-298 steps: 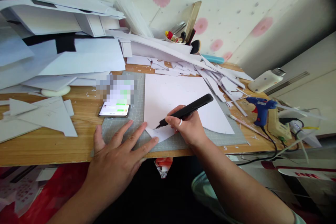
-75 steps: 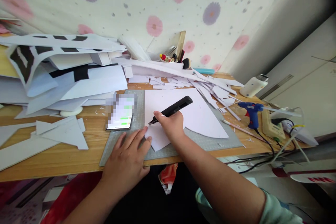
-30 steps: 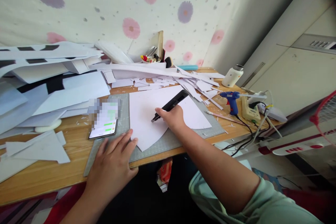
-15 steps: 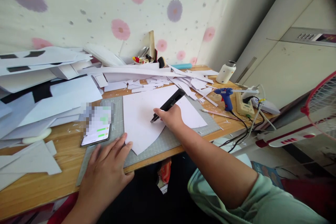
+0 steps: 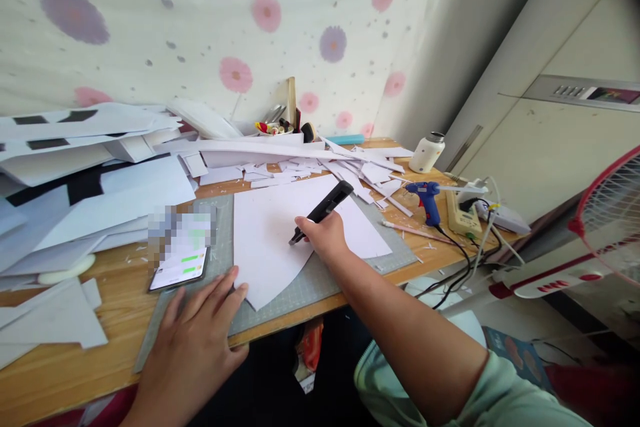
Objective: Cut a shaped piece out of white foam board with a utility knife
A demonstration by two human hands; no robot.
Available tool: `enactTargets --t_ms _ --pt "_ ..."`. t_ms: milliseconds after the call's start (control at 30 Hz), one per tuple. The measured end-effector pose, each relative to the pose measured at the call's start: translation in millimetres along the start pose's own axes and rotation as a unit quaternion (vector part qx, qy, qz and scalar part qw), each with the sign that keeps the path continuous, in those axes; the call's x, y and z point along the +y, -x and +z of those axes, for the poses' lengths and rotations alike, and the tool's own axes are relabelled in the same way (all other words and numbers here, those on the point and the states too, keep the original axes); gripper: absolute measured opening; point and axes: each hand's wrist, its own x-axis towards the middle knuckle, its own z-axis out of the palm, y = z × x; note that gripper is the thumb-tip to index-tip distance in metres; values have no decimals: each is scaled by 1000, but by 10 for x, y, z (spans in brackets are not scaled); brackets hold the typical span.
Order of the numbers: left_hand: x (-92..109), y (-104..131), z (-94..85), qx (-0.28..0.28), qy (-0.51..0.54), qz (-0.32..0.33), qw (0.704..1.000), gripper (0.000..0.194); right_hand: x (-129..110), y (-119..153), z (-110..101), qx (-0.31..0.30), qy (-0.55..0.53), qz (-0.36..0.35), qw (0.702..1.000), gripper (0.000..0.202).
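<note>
Right hand (image 5: pixel 326 235): closed round the black cutter (image 5: pixel 323 211), tip slanting down over the white sheet (image 5: pixel 275 227)
Left hand (image 5: pixel 193 340): fingers a little spread, nothing gripped, fingertips by the sheet's near left corner
White sheet: flat on the grey cutting mat (image 5: pixel 220 230)
Phone (image 5: pixel 183 257): left of the sheet, screen lit

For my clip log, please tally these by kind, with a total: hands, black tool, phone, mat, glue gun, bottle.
Hands: 2, left hand and right hand
Black tool: 1
Phone: 1
Mat: 1
Glue gun: 1
Bottle: 1
Total: 7
</note>
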Motion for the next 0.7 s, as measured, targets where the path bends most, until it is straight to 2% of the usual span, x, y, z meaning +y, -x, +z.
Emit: enactTargets --t_ms 233,333,400,467,567,700 --pt "61 -18 -56 4 69 -40 997 49 -24 42 -39 -1 -47 1 999 30" --pt "89 3 -53 7 84 -47 995 51 -76 66 -84 53 -157 22 986 29" --pt "102 33 -34 16 83 -43 995 54 -123 104 -110 61 -226 37 972 28" --pt "107 69 -7 37 81 -36 995 59 -174 171 -110 10 -231 34 972 27" --pt "103 108 15 66 75 -14 995 61 -241 312 -33 -79 -173 16 982 30" --pt "91 123 -4 62 70 28 995 57 -272 489 161 -130 -101 10 986 32"
